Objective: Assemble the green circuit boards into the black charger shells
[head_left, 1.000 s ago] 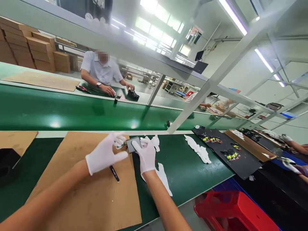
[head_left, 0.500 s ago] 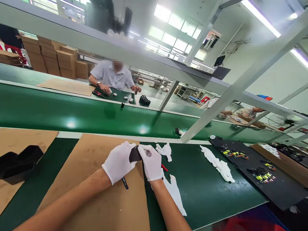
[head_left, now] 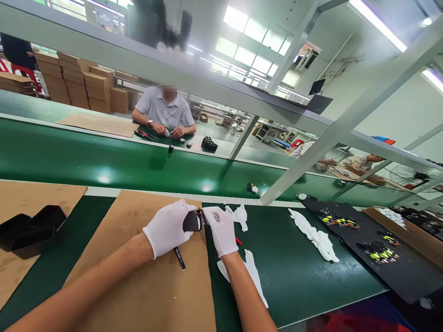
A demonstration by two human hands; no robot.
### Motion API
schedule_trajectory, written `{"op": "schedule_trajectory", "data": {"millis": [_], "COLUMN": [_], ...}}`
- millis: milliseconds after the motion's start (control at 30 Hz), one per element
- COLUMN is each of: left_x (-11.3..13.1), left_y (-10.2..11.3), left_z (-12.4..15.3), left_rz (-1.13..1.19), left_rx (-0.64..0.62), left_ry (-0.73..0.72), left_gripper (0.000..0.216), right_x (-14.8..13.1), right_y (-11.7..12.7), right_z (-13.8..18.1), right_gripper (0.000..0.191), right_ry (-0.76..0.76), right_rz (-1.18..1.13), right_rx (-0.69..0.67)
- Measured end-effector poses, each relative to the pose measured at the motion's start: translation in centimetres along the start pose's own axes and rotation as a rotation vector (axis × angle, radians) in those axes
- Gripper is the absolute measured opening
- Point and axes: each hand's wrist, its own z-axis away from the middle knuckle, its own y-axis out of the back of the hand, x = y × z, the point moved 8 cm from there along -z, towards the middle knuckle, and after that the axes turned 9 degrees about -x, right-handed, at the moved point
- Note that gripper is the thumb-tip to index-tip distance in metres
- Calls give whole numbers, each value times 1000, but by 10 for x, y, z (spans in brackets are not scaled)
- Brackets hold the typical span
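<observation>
While the small dark rectangular part (head_left: 191, 222) is held just above the far edge of the brown cardboard sheet (head_left: 138, 276), it sits between two white-gloved hands. The left hand (head_left: 168, 229) is closed round the body of the part, fingers wrapped over its near side. The right hand (head_left: 221, 230) is closed in a pinch on the part's right end, where thin red and dark leads appear. Whether the fingertips hold the leads or the edge is too small to tell.

Judged from this, the step in hand is fine work at the lead end, with the left hand serving as the clamp. A further move calls for a steady left grip and a light, exact pinch, so that the leads are not strained.

A black pen-shaped tool (head_left: 179, 258) lies on the cardboard beneath the left wrist. Loose white gloves (head_left: 313, 235) lie on the green table (head_left: 294, 276) to the right, near a black mat (head_left: 391, 276) carrying small yellow-and-green components. A black plastic tray (head_left: 31, 226) rests at the far left. Across the green conveyor belt (head_left: 104, 157), another person (head_left: 164, 110) handles small parts.
</observation>
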Motion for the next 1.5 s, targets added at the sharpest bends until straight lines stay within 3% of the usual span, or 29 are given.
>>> {"op": "schedule_trajectory", "data": {"millis": [300,433,500,600,767,867,967,1033,1133,1233,1367,1500], "left_x": [4,-15,-44,-111,-217,-249,-264,-270,-275,-268,-233,-176], "left_y": [-1,4,12,36,75,80,77,76,78,91,129,159], "left_z": [1,-6,-15,-23,-3,12,17,18,17,21,42,92], "left_rz": [217,388,456,486,401,365,357,354,354,346,326,281], "left_rx": [-81,-55,13,203,448,495,509,525,560,620,708,740], "left_ry": [-94,-68,18,234,532,636,710,757,824,865,810,634], "left_gripper": [31,37,41,44,41,34,35,37,40,54,83,53], "right_x": [11,7,2,-8,-17,-16,-11,-2,18,24,12,0], "right_y": [-4,0,2,2,-15,-34,-46,-46,-45,-52,-60,-73], "right_z": [-2,-4,-4,-4,-12,-17,-19,-21,-26,-29,-36,-46], "right_gripper": [46,51,57,51,41,52,66,58,54,59,67,59], "right_ry": [-52,-50,-39,-10,88,157,226,200,112,122,131,109], "right_rz": [-53,-17,35,176,455,596,964,1161,1116,1092,1173,1164], "right_rx": [-74,-26,-1,14,-9,-84,-102,-67,-101,-127,-127,-213]}}
